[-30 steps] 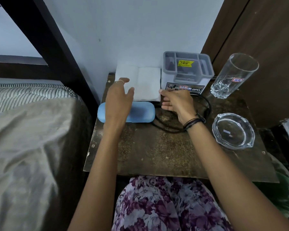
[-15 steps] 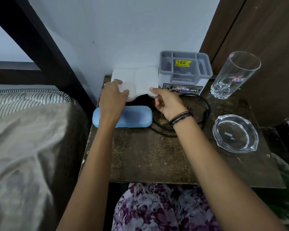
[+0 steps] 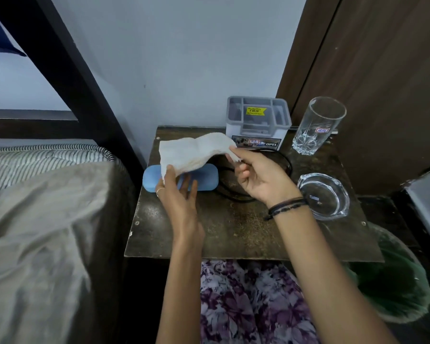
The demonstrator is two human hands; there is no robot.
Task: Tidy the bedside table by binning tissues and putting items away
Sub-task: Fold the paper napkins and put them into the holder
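The white tissue [image 3: 196, 153], which lay flat against the wall a second ago, is now lifted off the bedside table [image 3: 233, 234] and stretched between both hands. The left hand [image 3: 178, 197] pinches its lower left corner with thumb and fingers, the other fingers extended; the right hand [image 3: 258, 177] pinches its right edge. Below it lies the blue case [image 3: 204, 180], a black cable [image 3: 233, 194] beside it. Farther back stand the grey organiser [image 3: 258, 120] and the glass [image 3: 318, 125].

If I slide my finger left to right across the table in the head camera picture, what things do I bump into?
Blue case → grey organizer → tall glass. The ashtray sits in front of the glass, so its place in line is unclear.
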